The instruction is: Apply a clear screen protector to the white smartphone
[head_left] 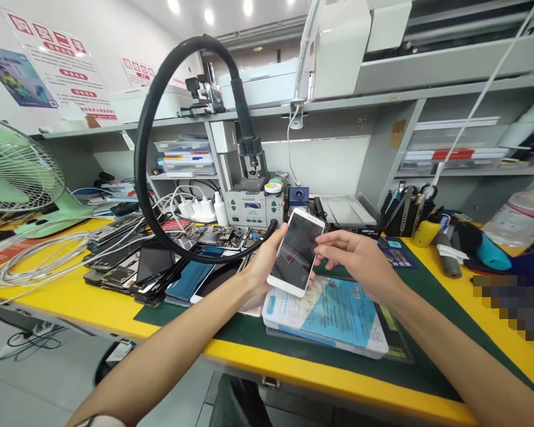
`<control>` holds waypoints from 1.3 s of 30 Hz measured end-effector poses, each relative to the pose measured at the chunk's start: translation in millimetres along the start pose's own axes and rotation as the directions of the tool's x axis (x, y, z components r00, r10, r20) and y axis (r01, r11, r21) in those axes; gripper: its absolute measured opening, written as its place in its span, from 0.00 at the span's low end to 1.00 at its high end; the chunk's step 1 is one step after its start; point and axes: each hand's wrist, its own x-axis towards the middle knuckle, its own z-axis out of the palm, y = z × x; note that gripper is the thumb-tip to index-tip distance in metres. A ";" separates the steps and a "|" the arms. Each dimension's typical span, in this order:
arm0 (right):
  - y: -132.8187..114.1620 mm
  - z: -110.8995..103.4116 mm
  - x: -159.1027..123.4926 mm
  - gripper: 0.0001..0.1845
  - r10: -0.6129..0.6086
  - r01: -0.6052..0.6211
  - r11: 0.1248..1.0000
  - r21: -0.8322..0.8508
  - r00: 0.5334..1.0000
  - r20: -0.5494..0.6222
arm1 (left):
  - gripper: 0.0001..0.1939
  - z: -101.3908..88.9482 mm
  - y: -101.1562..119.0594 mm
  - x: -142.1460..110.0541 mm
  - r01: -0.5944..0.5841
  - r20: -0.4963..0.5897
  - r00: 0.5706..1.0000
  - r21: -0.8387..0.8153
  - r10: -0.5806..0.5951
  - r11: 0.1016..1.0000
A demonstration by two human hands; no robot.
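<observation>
- My left hand point(269, 258) grips a white smartphone point(297, 252) along its left edge, thumb in front and fingertips curling round from behind; its dark screen faces me.
- My right hand point(349, 258) is at the phone's right edge, thumb and fingers drawn narrow; I cannot tell whether they pinch anything.
- The phone is tilted over the upper left part of a flat blue-and-white package point(338, 320); I can't make out what is inside that.
- The package lies on the green mat point(244, 332), which covers part of the yellow table point(71, 302).
- Right of my right hand, near the back, a black tool holder point(396, 220) keeps slim tools upright, packed close together.
- Further right, a large clear plastic container point(518, 216) with a red-striped label leans near the edge of my view.
- A small white bottle point(220, 210) stands just left of the rework station point(253, 210), and a round tub point(273, 186) sits on top of the station.
- In the left shelf compartment, clear plastic boxes point(187, 169) are stacked with flat items between them.
- Left of the mat, old phones point(155, 267) lie piled.
</observation>
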 end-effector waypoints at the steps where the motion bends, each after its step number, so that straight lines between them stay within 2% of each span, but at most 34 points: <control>1: -0.3 0.0 -0.1 0.19 -0.001 0.001 1.000 -0.005 1.000 0.005 | 0.38 -0.5 -0.1 0.4 0.000 -0.002 1.000 -0.003 0.000 1.000; 11: 3.1 2.5 0.7 0.22 -0.036 0.036 0.999 -0.008 0.999 -0.025 | 0.38 -0.4 -0.3 -0.5 -0.002 0.031 1.000 -0.035 0.003 0.999; 22: 5.1 3.9 2.0 0.21 -0.032 0.033 0.999 0.014 0.998 -0.058 | 0.38 0.3 0.7 -1.9 -0.029 0.019 0.999 0.012 0.029 0.999; 30: 7.6 2.7 1.6 0.20 -0.040 0.042 0.999 0.024 0.998 -0.051 | 0.37 3.7 1.3 -3.6 -0.013 -0.027 1.000 0.015 0.013 1.000; 39: 4.0 4.3 0.3 0.22 -0.061 0.064 0.998 0.027 0.995 -0.074 | 0.38 4.9 1.9 -3.9 -0.014 -0.006 1.000 0.031 0.014 0.999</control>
